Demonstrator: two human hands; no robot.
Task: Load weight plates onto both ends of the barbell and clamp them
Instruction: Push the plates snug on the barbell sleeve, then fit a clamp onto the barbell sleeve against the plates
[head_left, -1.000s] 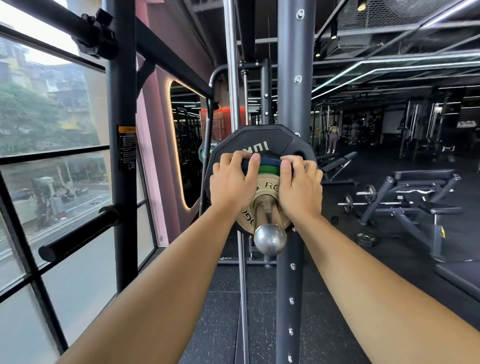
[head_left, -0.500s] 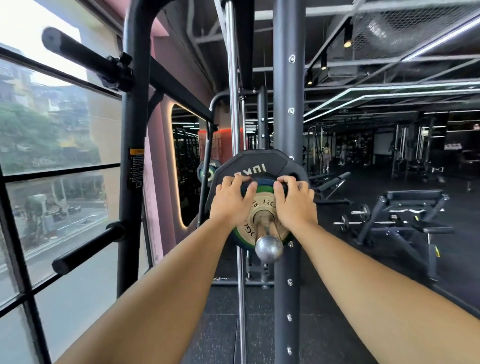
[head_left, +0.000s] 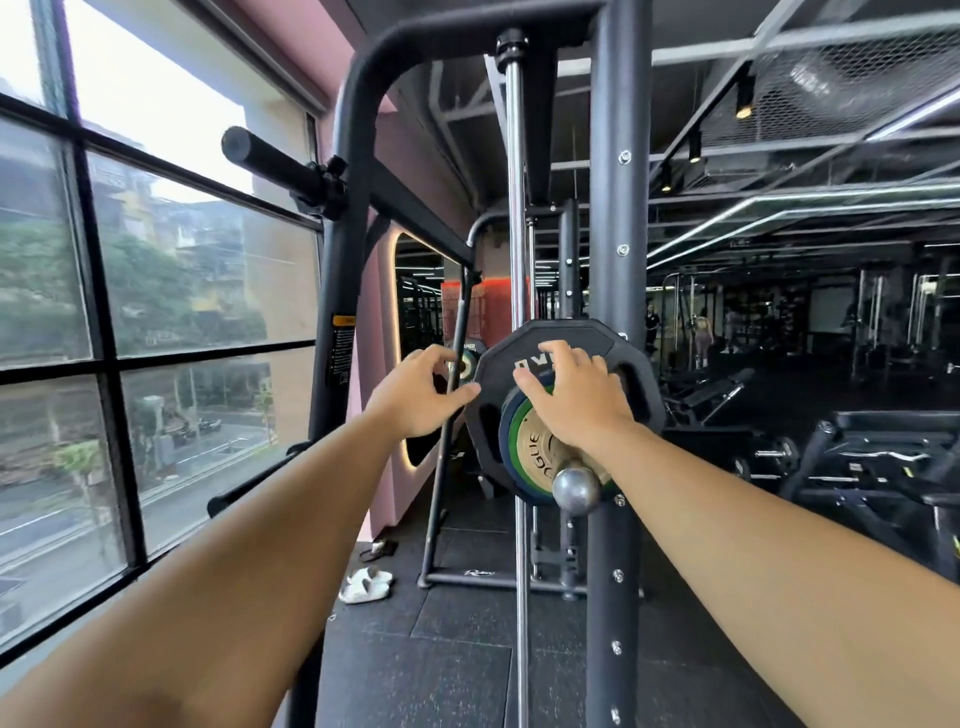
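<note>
The barbell's chrome sleeve end points at me from a Smith-type rack. On it sits a large black plate with a smaller plate, blue and green rimmed with a gold hub, in front of it. My right hand lies over the top of the small plate, fingers spread onto the black plate's face and thumb by the small plate's left rim. My left hand hovers just left of the black plate, fingers loosely curled, holding nothing. No clamp is visible on the sleeve.
A dark rack upright and a chrome guide rod stand right at the plates. A black peg juts out at upper left. Windows line the left side. White sandals lie on the floor. Benches stand to the right.
My left hand has come off the small plate and moved left, clear of the plates. My right hand stays on top, its fingers now spread. The view has shifted right and upward.
</note>
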